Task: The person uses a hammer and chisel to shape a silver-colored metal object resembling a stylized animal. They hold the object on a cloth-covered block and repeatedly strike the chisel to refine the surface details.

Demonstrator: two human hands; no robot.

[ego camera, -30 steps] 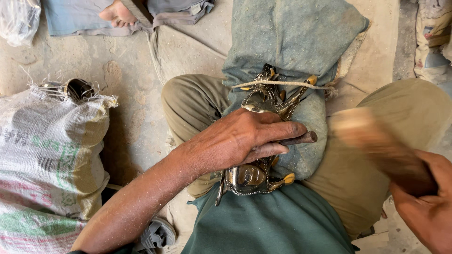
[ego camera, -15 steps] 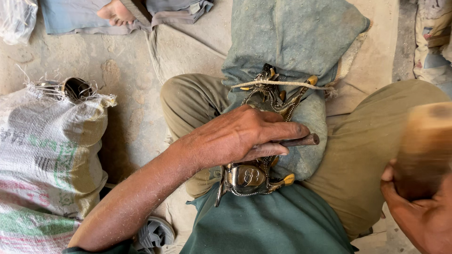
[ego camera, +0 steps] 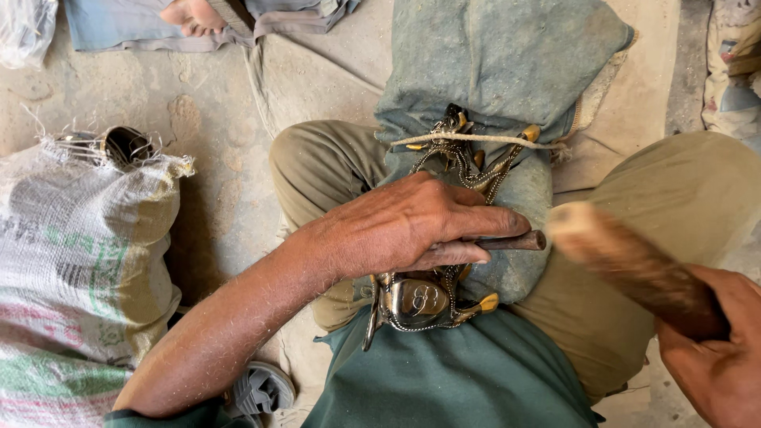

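Left hand (ego camera: 404, 226) clamped round metal punch (ego camera: 519, 241) over ornate metal piece (ego camera: 432, 297) on lap cushion (ego camera: 507, 158), right hand (ego camera: 713, 357) gripping wooden mallet (ego camera: 634, 265); best struck squarely on punch end, punch kept steady.

A dark metal punch (ego camera: 514, 241) lies nearly level, its blunt end pointing right, the rest hidden inside the fist. Under it an ornate brass casting (ego camera: 444, 238) with scrolled openwork and yellowish tips rests lengthwise on a grey-blue padded cloth (ego camera: 507, 71) across the lap, tied down by a cord. A wooden mallet (ego camera: 634, 265), blurred, slants just right of the punch's end.
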